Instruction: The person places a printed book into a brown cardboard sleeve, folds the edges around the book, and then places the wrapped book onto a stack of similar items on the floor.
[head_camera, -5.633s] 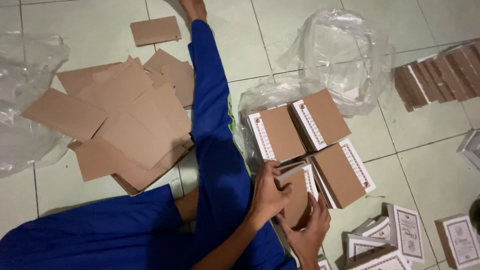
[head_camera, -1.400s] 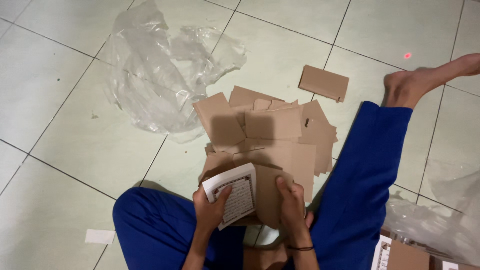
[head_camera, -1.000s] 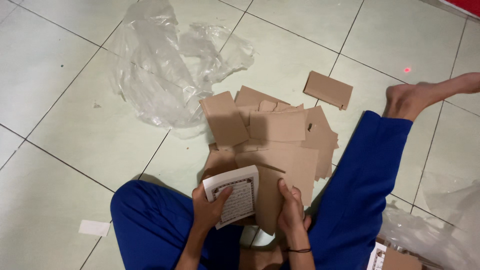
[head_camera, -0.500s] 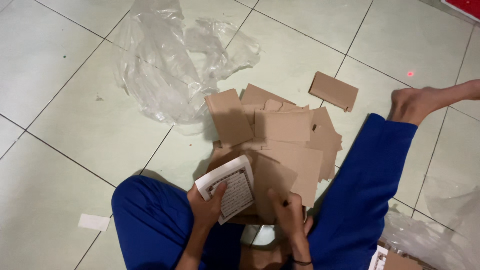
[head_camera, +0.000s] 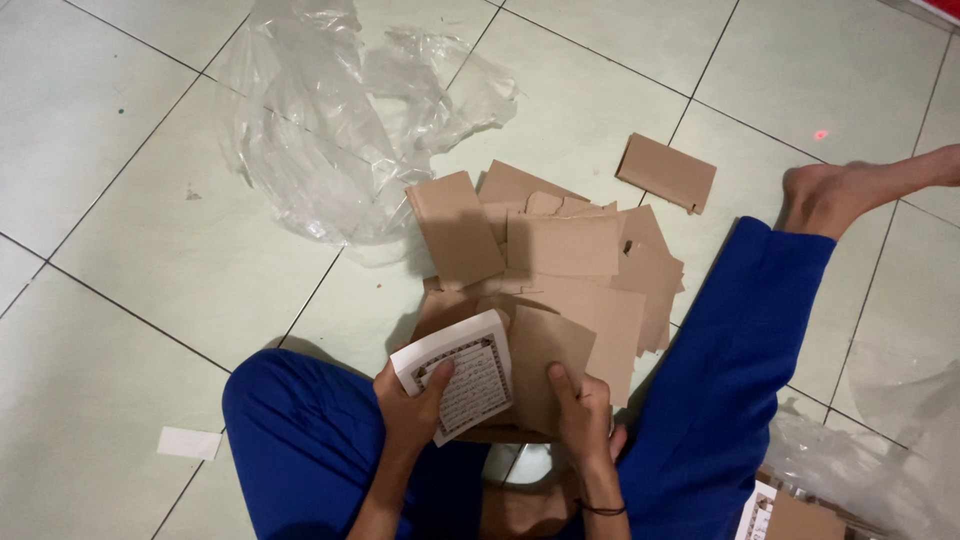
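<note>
My left hand (head_camera: 412, 408) grips a small white booklet (head_camera: 462, 377) with an ornate dark printed border, thumb across its cover, tilted up in front of me. My right hand (head_camera: 583, 408) holds a brown cardboard piece (head_camera: 545, 362) right beside the booklet, fingers pressed on its lower edge. Both hover over my lap, between my legs in blue trousers (head_camera: 310, 450). Just beyond them a heap of flat brown cardboard pieces (head_camera: 560, 250) lies on the tiled floor.
Crumpled clear plastic sheeting (head_camera: 330, 120) lies at the far left of the heap. A lone cardboard piece (head_camera: 667, 172) rests apart near my bare foot (head_camera: 850, 195). A white paper scrap (head_camera: 190, 443) sits left; more plastic and booklets (head_camera: 790, 510) at bottom right.
The view swung from the booklet stacks on my right to the cardboard heap. In the last second the booklet tilted and my right hand slid down the cardboard piece.
</note>
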